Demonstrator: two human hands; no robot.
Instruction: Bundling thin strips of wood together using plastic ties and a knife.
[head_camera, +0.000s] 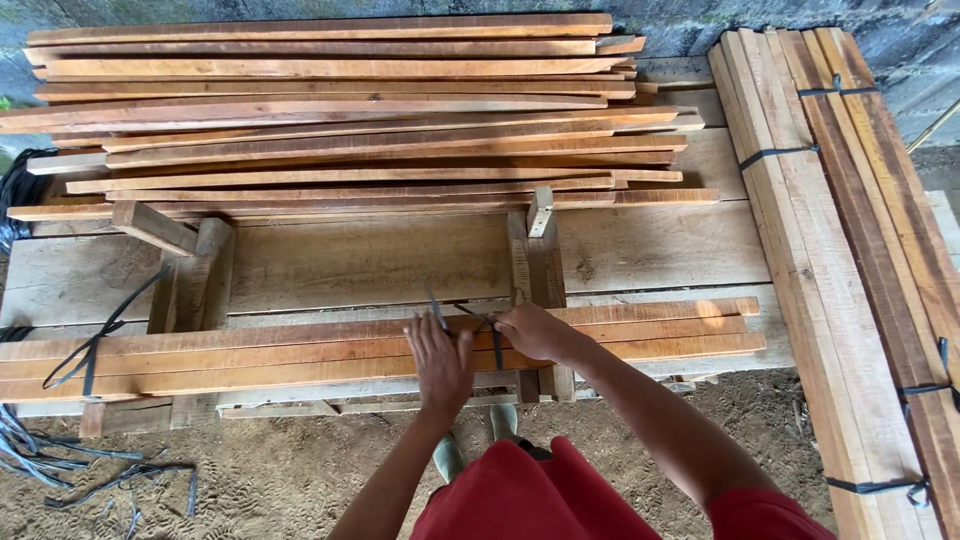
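A small bundle of long reddish wooden slats (250, 355) lies across the front of a rough plank workbench (650, 245). A black plastic strap (496, 345) wraps around the bundle near its middle. My left hand (440, 365) rests on the slats and pinches one strap end, which sticks up. My right hand (532, 331) grips the strap at the knot, just right of the left hand. A second black strap (95, 350) hangs loosely around the bundle's left end.
A large loose pile of slats (350, 110) fills the back of the bench. Strapped bundles of longer boards (850, 250) lie along the right. Cut black straps (90, 475) litter the sandy ground at lower left. Short wooden blocks (190, 265) stand on the bench.
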